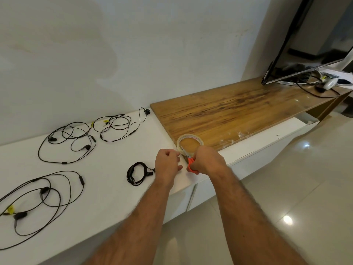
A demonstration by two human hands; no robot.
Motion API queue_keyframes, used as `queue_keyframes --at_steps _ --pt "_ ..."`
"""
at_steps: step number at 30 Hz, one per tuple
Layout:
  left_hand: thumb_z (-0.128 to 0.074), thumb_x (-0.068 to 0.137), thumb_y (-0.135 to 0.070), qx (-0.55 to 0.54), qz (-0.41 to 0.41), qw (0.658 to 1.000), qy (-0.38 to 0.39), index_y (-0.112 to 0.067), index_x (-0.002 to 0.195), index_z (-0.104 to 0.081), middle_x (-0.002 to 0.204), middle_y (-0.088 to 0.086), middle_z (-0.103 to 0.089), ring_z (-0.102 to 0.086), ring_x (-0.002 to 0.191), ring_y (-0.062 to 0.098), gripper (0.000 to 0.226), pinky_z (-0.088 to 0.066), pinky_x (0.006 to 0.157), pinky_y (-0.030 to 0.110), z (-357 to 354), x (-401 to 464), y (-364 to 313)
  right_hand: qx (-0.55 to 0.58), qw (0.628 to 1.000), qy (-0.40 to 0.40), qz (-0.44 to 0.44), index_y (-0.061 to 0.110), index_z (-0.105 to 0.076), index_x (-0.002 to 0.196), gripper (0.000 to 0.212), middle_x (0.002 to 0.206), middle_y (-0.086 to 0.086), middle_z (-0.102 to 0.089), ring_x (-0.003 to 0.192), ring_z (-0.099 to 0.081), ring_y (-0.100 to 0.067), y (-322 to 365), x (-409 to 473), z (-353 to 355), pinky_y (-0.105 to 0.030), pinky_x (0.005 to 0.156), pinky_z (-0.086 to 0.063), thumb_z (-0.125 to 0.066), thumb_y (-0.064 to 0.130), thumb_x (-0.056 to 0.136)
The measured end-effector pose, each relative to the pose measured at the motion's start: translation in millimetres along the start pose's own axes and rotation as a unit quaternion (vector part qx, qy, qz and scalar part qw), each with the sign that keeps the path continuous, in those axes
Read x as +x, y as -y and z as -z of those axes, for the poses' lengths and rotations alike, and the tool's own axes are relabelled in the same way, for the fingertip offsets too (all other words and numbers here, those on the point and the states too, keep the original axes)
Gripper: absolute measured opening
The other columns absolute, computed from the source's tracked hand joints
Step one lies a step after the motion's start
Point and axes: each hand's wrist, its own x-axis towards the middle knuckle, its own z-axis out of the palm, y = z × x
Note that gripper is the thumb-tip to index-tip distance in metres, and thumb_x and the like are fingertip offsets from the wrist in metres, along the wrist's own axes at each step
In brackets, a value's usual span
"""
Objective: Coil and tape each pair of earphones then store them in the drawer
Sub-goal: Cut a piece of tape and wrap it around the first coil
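Scissors (191, 166) were gripped in our right hand (207, 159) beside the tape roll (189, 145); left hand (168, 162) pinched tape, coiled earphones (138, 173) nearby.

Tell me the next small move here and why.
Probably close the scissors in the right hand to snip the strip the left hand seems to pull from the tape roll. The coiled earphones beside it look untaped.
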Motion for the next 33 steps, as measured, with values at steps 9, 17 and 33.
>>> queue_keyframes --at_steps 9,17,33 --pt "-0.043 0.097 -0.015 0.006 0.001 1.000 0.021 -0.016 0.090 -0.052 0.111 0.003 -0.066 -0.064 0.099 0.019 0.011 -0.059 0.071 0.035 2.5 -2.6 1.3 -0.208 0.975 -0.044 0.066 0.012 -0.063 0.110 0.029 0.088 -0.003 -0.058 0.084 -0.058 -0.020 11.0 -5.2 21.8 -0.028 0.067 -0.045 -0.071 0.023 0.084" --pt "-0.041 0.098 -0.014 0.006 0.000 0.999 0.032 -0.017 0.091 -0.052 0.113 0.003 -0.065 -0.063 0.100 0.018 0.013 -0.059 0.075 0.038 2.5 -5.9 -0.4 -0.288 0.949 -0.049 0.118 0.013 -0.063 0.114 0.029 0.109 -0.006 -0.067 0.098 -0.063 -0.021 13.0 6.4 38.0 -0.027 0.068 -0.043 -0.070 0.020 0.087" --pt "-0.048 0.097 -0.017 0.019 0.007 0.999 0.037 -0.016 0.091 -0.054 0.111 0.003 -0.065 -0.064 0.096 0.017 0.008 -0.060 0.072 0.037 5.0 -7.1 -2.8 -0.354 0.911 -0.049 0.205 0.014 -0.061 0.116 0.022 0.107 -0.007 -0.062 0.091 -0.056 -0.020 16.8 22.2 49.8 -0.032 0.077 -0.048 -0.060 0.016 0.093"
